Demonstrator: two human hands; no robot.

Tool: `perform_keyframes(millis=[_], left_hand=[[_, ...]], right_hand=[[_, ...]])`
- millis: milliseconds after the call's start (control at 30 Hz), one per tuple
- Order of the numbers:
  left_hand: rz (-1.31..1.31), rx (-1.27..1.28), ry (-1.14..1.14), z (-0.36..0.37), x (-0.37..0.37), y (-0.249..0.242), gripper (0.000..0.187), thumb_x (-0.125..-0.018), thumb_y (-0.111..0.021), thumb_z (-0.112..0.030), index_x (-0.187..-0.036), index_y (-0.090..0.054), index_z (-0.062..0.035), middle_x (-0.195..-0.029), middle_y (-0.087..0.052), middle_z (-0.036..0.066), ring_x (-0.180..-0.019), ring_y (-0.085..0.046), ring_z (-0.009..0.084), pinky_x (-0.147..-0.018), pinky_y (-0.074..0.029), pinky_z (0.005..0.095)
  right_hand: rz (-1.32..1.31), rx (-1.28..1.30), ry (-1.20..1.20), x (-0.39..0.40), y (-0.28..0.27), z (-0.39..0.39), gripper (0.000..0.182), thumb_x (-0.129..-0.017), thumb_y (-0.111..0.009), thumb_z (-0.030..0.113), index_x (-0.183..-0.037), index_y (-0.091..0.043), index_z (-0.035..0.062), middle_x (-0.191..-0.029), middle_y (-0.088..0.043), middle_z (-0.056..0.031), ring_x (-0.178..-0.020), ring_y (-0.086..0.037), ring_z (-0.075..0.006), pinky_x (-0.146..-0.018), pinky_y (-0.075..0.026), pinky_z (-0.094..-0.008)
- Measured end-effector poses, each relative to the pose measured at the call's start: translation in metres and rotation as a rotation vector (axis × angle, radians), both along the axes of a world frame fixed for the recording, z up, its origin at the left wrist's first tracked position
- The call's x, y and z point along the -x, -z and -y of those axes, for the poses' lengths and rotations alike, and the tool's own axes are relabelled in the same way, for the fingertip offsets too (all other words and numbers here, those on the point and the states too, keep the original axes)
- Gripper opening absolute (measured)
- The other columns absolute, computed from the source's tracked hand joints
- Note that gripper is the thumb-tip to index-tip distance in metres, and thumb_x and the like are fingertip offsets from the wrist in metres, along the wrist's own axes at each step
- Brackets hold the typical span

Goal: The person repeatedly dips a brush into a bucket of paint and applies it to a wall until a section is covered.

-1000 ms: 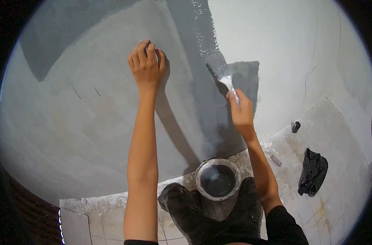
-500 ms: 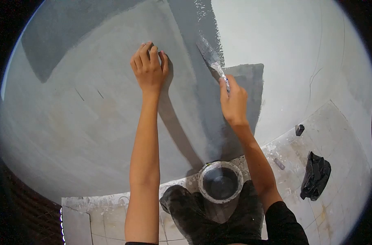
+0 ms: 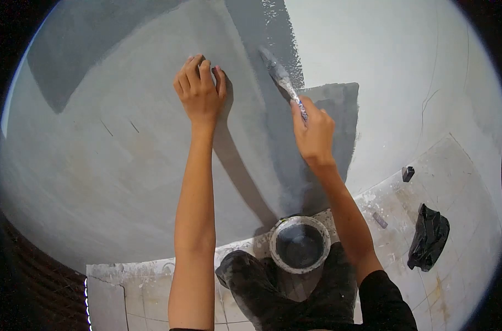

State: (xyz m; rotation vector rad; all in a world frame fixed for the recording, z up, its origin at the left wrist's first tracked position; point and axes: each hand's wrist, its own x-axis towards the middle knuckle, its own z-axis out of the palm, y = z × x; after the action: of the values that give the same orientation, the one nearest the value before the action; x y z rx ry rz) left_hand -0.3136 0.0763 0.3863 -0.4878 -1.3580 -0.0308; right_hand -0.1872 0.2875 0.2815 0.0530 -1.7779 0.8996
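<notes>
My right hand [image 3: 315, 132] grips the handle of a paint-spattered paintbrush [image 3: 281, 77]. The brush's head lies on a dark grey strip of the wall [image 3: 256, 33], pointing up and to the left. To the left, my left hand [image 3: 198, 91] leans on the lighter grey wall surface, fingers bent and apart, holding nothing. Below, between my knees, stands a round, paint-smeared bucket [image 3: 300, 271] with dark grey paint [image 3: 299, 245] inside.
White unpainted wall [image 3: 372, 44] borders the grey on the right. On the stained tile floor [image 3: 394, 220] lie a crumpled black plastic bag [image 3: 429, 237], a small black block [image 3: 408, 174] and a small greyish piece [image 3: 380, 220]. Dark corrugated material [image 3: 38, 276] is at lower left.
The paintbrush has shifted slightly up and left across the wall, its head turned so that it looks narrower. My left hand has stayed nearly in place.
</notes>
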Motion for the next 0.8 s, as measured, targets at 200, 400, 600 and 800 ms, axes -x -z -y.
perform_keyframes(millis=[200,400,600,800], left_hand=[[-0.001,0.000,0.001,0.001,0.001,-0.001,0.024,-0.097,-0.072,-0.023,-0.117,-0.065,-0.0111,-0.134,-0.066,0.007,-0.130,-0.060,0.0291,-0.108,-0.043,0.0470],[-0.001,-0.004,0.013,0.000,-0.001,0.000,0.024,-0.097,-0.073,-0.022,-0.117,-0.065,-0.0110,-0.133,-0.066,0.008,-0.129,-0.060,0.0294,-0.108,-0.043,0.0472],[0.000,-0.003,-0.002,0.001,-0.001,-0.001,0.025,-0.097,-0.073,-0.022,-0.117,-0.066,-0.0108,-0.133,-0.066,0.007,-0.130,-0.060,0.0290,-0.108,-0.043,0.0465],[0.006,-0.009,0.006,0.001,-0.001,-0.001,0.024,-0.097,-0.072,-0.024,-0.117,-0.066,-0.0111,-0.133,-0.066,0.007,-0.131,-0.060,0.0287,-0.108,-0.042,0.0459]], right_hand=[[-0.049,0.108,0.080,0.007,-0.004,-0.014,0.022,-0.105,-0.067,0.022,-0.114,-0.075,0.0040,-0.075,-0.069,-0.0220,-0.066,-0.061,-0.0419,-0.067,-0.048,-0.0510],[0.010,0.019,-0.028,0.002,-0.003,-0.007,0.023,-0.105,-0.067,0.024,-0.114,-0.075,0.0047,-0.077,-0.070,-0.0209,-0.067,-0.062,-0.0423,-0.067,-0.048,-0.0518],[0.025,0.057,0.036,-0.002,0.000,-0.014,0.022,-0.105,-0.066,0.024,-0.113,-0.074,0.0044,-0.077,-0.070,-0.0208,-0.068,-0.063,-0.0417,-0.068,-0.048,-0.0509],[0.038,0.064,0.015,-0.003,0.005,-0.012,0.022,-0.105,-0.067,0.023,-0.112,-0.074,0.0038,-0.077,-0.069,-0.0217,-0.070,-0.065,-0.0414,-0.068,-0.050,-0.0510]])
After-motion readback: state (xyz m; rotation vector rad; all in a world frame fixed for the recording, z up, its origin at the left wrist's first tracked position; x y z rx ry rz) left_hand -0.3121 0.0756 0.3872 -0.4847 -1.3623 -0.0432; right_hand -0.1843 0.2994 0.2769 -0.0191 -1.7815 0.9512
